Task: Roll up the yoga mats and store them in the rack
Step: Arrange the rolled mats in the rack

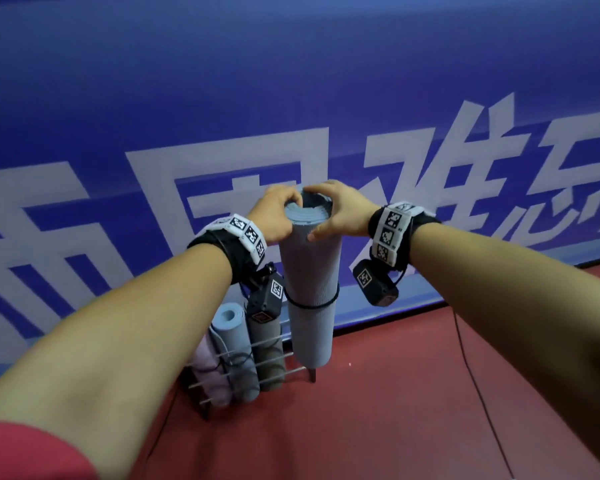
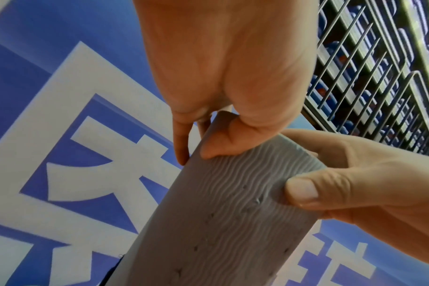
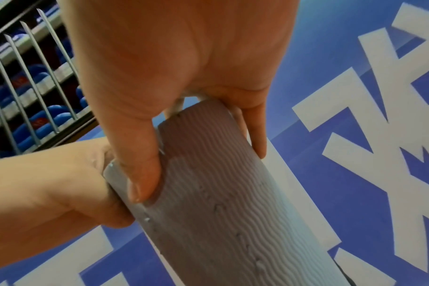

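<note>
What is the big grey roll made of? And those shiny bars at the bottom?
The grey rolled mat looks like soft foam or rubber: matte, wavy ribbed skin that dents under the right hand's thumb. The rack bars look like metal: thin, straight, silvery. The band round the mat looks like black elastic cord.

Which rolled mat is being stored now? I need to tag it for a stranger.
Before the blue banner wall, a metal rack holds three rolled mats. The grey-blue mat is raised above it, both hands gripping its top; a black cord rings it.

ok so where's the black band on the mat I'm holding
In the head view, the black band circles the upright grey mat halfway down, below both hands, right of the rack.
</note>
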